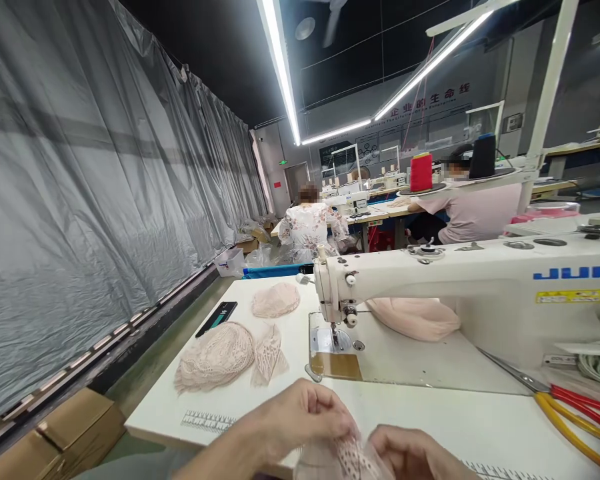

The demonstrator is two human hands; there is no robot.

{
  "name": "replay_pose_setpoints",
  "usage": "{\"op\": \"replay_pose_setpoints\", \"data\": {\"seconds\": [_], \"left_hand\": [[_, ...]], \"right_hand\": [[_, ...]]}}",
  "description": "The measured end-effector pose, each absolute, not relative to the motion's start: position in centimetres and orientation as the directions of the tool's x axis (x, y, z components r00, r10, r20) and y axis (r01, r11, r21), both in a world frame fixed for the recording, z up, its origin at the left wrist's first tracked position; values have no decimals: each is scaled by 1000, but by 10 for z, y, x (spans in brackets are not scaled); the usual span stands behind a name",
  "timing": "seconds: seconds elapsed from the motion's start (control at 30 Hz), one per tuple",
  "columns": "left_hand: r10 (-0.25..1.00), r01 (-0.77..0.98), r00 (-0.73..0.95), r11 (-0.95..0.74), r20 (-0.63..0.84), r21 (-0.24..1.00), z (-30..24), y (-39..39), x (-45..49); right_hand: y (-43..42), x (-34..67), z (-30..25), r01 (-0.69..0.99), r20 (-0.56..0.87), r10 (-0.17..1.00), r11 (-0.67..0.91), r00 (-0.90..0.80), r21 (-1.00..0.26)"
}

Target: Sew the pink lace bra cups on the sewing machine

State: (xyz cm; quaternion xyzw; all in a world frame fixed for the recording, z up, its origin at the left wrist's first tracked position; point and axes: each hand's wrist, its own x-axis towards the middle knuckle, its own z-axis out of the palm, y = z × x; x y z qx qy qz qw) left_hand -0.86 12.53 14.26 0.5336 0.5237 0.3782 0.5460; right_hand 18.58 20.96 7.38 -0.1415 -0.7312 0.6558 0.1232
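Note:
At the bottom edge, my left hand (pixel 300 417) pinches a piece of pink lace fabric (pixel 347 457) with its fingers closed on it. My right hand (pixel 415 457) grips the same lace piece from the right, fingers curled. Both hands are just in front of the white sewing table (pixel 240 400). The white sewing machine (pixel 460 287) stands behind them, its needle (pixel 334 330) over the plate. A stack of pink lace pieces (pixel 220 357) lies to the left of the needle, with a smaller pile (pixel 275 300) behind it.
A black phone (pixel 217 319) lies at the table's left edge. Red and yellow handled scissors (pixel 570 407) rest at the right. A pink fabric bundle (pixel 415 319) sits behind the machine. Cardboard boxes (pixel 55 433) stand on the floor at left by grey curtains (pixel 105 187). Two people sit at tables further back.

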Motion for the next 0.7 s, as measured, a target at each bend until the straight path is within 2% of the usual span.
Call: {"op": "replay_pose_setpoints", "data": {"seconds": [0.1, 0.17, 0.2, 0.23, 0.3, 0.33, 0.37, 0.4, 0.43, 0.47, 0.6, 0.63, 0.7], "left_hand": [[983, 384, 181, -48, -25, 922, 176, 145, -23], [979, 472, 162, -188, 125, 861, 203, 155, -29], [964, 517, 159, -264, 212, 814, 212, 159, -30], [944, 553, 167, -328, 283, 766, 217, 160, -30], [872, 619, 249, -478, 422, 623, 206, 159, -27], [833, 632, 309, -540, 459, 555, 190, 158, -24], [696, 672, 437, -674, 570, 307, 169, 155, -21], [553, 683, 524, -727, 647, 68, 144, 153, -18], [450, 691, 581, -713, 678, -118, 117, 149, -14], [403, 697, 619, -677, 674, -235, 93, 145, -10], [468, 809, 475, -566, 745, -160, 39, 132, 1], [474, 809, 478, -566, 740, -159, 37, 131, 2], [456, 803, 493, -567, 741, -186, 40, 133, 3]], "right_hand": [[225, 188, 115, 49, 56, 469, 209, -881, -977], [236, 194, 149, 29, 197, 534, 385, -822, -923], [239, 197, 164, 51, 353, 521, 612, -777, -789], [242, 201, 174, 50, 484, 451, 768, -750, -639], [244, 207, 178, 46, 604, 267, 933, -751, -356], [245, 210, 171, 31, 598, 199, 960, -777, -279], [244, 213, 160, 25, 559, 162, 970, -814, -243], [243, 215, 146, 26, 510, 145, 972, -848, -233], [242, 218, 132, 42, 461, 151, 970, -874, -238], [239, 220, 118, 64, 430, 172, 965, -887, -254], [230, 209, 95, 221, 268, 319, 915, -909, -338], [230, 202, 93, 245, 234, 328, 914, -915, -323], [230, 188, 87, 247, 221, 287, 950, -932, -193]]}}
